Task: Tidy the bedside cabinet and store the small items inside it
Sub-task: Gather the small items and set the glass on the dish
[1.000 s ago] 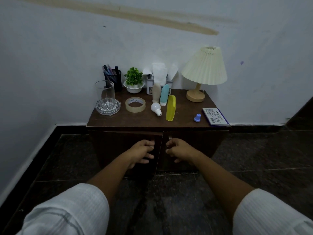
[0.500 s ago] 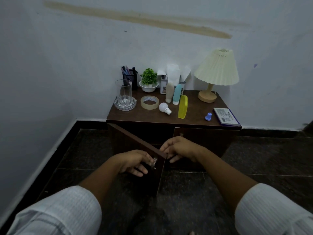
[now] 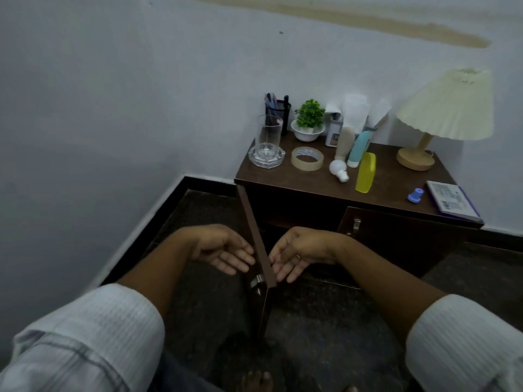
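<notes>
head view: dark cabinet against pale wall; hands loose, left, right.

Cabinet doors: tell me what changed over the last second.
The left door has swung out wide, edge-on to the camera. The left hand let go of its handle and lies open beside it; the right hand has left the right door, which stayed shut. The items on the cabinet top kept their places.
</notes>
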